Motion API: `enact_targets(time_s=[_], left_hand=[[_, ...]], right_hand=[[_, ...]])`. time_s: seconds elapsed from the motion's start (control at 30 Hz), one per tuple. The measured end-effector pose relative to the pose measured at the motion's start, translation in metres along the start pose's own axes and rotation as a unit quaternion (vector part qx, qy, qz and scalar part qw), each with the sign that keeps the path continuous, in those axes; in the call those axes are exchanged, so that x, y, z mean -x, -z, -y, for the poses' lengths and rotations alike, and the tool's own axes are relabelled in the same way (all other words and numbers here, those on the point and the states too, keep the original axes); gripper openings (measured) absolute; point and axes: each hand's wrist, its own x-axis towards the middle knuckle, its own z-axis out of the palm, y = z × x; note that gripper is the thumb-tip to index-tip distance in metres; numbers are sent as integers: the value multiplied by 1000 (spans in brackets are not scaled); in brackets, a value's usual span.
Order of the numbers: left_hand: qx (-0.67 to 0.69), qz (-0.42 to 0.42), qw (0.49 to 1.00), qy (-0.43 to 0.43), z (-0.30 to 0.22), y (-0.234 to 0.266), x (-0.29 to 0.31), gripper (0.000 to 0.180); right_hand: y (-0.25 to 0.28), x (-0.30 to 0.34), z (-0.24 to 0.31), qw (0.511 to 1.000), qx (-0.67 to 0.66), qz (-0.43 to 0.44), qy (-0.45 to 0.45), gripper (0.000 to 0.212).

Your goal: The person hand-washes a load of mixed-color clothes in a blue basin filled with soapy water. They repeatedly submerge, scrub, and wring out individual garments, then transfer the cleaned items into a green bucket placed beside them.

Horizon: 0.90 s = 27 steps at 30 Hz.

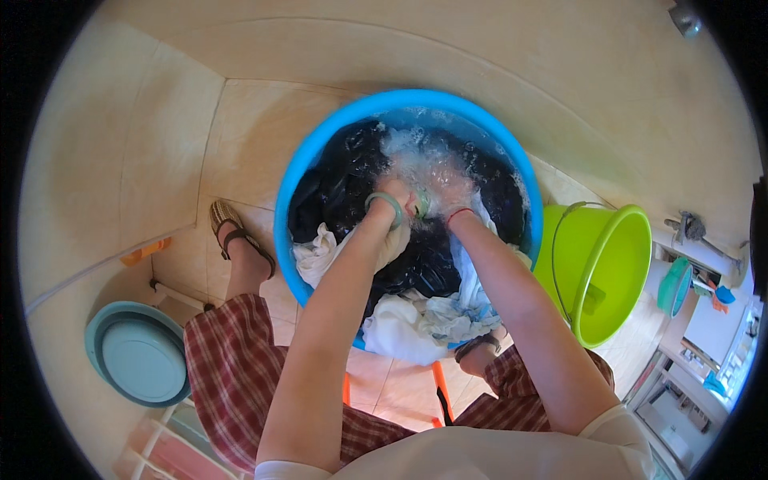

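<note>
Both my hands reach into a round blue tub (286, 200) of water, amid white splashes and foam. My left hand (398, 192), with a pale green bangle at its wrist, looks curled at the tub's middle; whatever it grips is hidden by the splash. Close beside it, my right hand (450, 186) is underwater and blurred, its fingers hidden; a red cord circles that wrist. Dark wet clothing (346, 196) surrounds them. Pale cloth (318, 254) lies below my left forearm, a white garment (400, 330) bunches at the near rim, and light blue fabric (470, 276) runs beside my right forearm.
A lime green bucket (596, 268) with a wire handle stands right of the tub. Grey-blue basins (142, 356) are at the lower left. Tiled walls (336, 48) close in behind and at left. Orange stool legs (442, 392) show between my knees. A small teal basin (676, 286) is far right.
</note>
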Motion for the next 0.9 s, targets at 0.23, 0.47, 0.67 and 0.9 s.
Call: enact_targets(time_s=[0.23,0.47,0.67,0.9], left_hand=[[125,9,992,16,-43,8,23,57],[563,89,820,-61,-98,19,95,57],[698,256,667,-46,-104,9,114,43],[698,343,629,7,-118,16,137,40]], right_hand=[[45,12,-7,997,-16,-80,-12,19],[146,136,59,884,-377,-222,163,8],[158,177,78,877,-250,-346,222,28],[156,167,78,840,-359,-390,115,22]])
